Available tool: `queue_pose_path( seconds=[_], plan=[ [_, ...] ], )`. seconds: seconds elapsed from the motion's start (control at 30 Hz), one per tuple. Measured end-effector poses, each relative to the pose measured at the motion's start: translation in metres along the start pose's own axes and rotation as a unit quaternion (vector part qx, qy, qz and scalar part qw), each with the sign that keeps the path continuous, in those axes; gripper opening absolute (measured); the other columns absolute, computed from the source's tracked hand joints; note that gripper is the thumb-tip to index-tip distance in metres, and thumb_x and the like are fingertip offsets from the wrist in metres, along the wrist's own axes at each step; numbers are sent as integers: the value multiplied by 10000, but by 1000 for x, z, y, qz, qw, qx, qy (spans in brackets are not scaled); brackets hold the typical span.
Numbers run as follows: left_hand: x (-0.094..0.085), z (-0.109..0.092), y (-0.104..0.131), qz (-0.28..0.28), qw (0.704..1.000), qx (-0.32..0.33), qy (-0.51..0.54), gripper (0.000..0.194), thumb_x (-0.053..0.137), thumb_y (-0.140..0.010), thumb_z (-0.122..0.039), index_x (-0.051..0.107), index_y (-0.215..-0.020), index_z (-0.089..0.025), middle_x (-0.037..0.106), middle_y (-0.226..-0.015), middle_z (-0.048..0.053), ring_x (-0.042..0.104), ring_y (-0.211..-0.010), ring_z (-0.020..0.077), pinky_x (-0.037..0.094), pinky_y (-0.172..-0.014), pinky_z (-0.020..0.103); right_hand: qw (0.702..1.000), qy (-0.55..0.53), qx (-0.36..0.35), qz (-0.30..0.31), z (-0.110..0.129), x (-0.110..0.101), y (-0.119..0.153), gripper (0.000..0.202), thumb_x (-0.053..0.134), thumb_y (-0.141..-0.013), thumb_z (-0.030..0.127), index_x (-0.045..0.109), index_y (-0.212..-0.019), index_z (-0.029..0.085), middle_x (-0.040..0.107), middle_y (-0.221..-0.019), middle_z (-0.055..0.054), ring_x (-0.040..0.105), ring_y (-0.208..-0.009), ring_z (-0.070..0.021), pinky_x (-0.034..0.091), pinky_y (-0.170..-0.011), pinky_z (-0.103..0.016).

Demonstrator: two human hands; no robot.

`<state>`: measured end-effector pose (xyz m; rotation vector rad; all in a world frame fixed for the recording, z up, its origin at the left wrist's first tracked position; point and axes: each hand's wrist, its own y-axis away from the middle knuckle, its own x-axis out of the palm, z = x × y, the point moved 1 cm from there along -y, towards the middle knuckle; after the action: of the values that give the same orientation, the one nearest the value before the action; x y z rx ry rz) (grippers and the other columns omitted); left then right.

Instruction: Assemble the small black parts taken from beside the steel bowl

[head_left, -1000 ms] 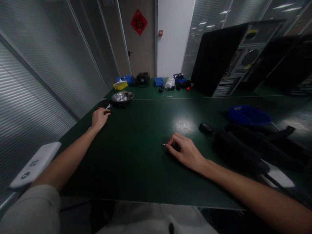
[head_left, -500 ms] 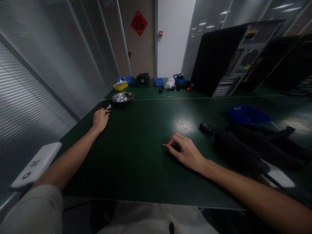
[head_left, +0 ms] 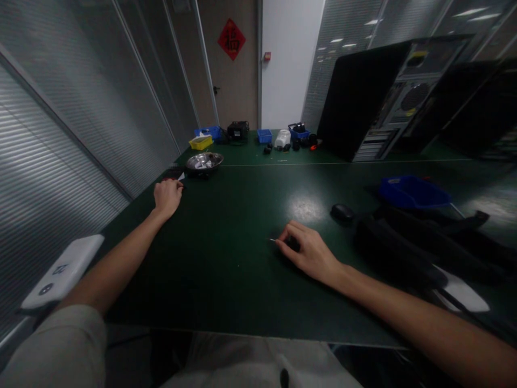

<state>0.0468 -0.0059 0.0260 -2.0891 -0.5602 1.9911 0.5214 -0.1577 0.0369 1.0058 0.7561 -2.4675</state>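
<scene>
On the table's left side, my left hand (head_left: 167,197) is closed, thumb and fingers pressed together, right at a dark red-and-black item (head_left: 173,173) with a pale tip beside it. What those fingers hold, if anything, is too dark to make out. My right hand (head_left: 311,250) lies over the middle of the dark green table (head_left: 226,226), pinching a thin silvery pin-like piece (head_left: 272,240) that points left from the thumb and forefinger. A metal bowl (head_left: 204,161) with small pieces inside stands just beyond my left hand.
A black mouse (head_left: 342,212), a blue tray (head_left: 414,191) and a dark bag-like item (head_left: 404,248) lie to the right. Farther back stand a computer tower (head_left: 388,102), a yellow bin (head_left: 201,142) and a small blue bin (head_left: 264,136). A white device (head_left: 62,274) is beside my left forearm.
Both hands keep nearly the same place and grip. The whole view has shifted very slightly.
</scene>
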Motion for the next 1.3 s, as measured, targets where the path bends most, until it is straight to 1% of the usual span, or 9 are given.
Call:
queue_pose_path(
  seconds=[0.17,0.3,0.37,0.43,0.5,0.67,0.77,1.03,1.3],
  plan=[
    [-5,-2,2,-1,999,-25,22,283,570,-951,-271,738,-1113,-112,685,-1220,194,580,-1190,380,418,-1047,525,1000,-4,-3,1,-1,0,0,73,628,-988,249,633,-924,215,633,-948,-24,609,-751,-154,462,-654,-292],
    [-6,-7,2,12,996,-54,75,283,597,-949,-267,739,-1157,-140,728,-1159,148,658,-1084,324,498,-962,437,1000,-1,-3,2,-1,0,1,78,624,-991,252,632,-921,217,631,-950,-23,610,-756,-155,458,-644,-289],
    [-8,-19,2,26,994,-33,104,262,615,-947,-277,758,-1137,-168,752,-1116,103,682,-1036,283,515,-934,385,1000,2,-2,0,0,0,2,80,620,-994,259,630,-928,215,631,-954,-25,608,-761,-157,460,-653,-291],
    [-12,-42,7,59,984,19,166,225,654,-931,-285,777,-1096,-194,758,-1116,67,685,-1031,252,514,-938,354,1000,4,0,-1,1,0,1,82,617,-997,265,630,-933,214,631,-958,-27,606,-759,-156,465,-667,-293],
    [-21,-79,23,115,956,102,250,198,688,-916,-292,781,-1068,-209,749,-1145,51,678,-1047,234,511,-933,346,1000,9,3,1,2,-1,1,86,617,-996,268,630,-929,215,629,-957,-25,602,-749,-152,464,-665,-291],
    [-49,-184,99,262,824,309,396,189,708,-928,-343,756,-1037,-195,731,-1050,42,656,-891,170,493,-777,284,1000,27,13,4,2,-1,1,76,622,-984,259,627,-922,215,621,-943,-20,590,-728,-148,442,-638,-282],
    [-59,-215,129,294,784,348,421,203,730,-920,-324,730,-1058,-176,713,-1025,43,619,-841,151,466,-739,264,999,33,8,6,3,0,2,71,634,-966,247,620,-905,214,613,-921,-12,584,-725,-146,436,-659,-283],
    [-60,-212,131,271,781,369,425,286,724,-922,-303,710,-1182,-185,665,-1039,64,587,-865,162,454,-750,266,998,56,23,18,5,1,1,57,632,-941,222,601,-894,212,593,-888,1,564,-698,-137,404,-642,-274],
    [-60,-214,131,282,778,363,428,231,682,-965,-319,752,-1138,-182,666,-992,58,560,-794,144,436,-699,253,997,69,40,25,5,-1,0,54,651,-917,220,603,-892,215,602,-894,7,565,-693,-135,387,-629,-274]
  ],
)
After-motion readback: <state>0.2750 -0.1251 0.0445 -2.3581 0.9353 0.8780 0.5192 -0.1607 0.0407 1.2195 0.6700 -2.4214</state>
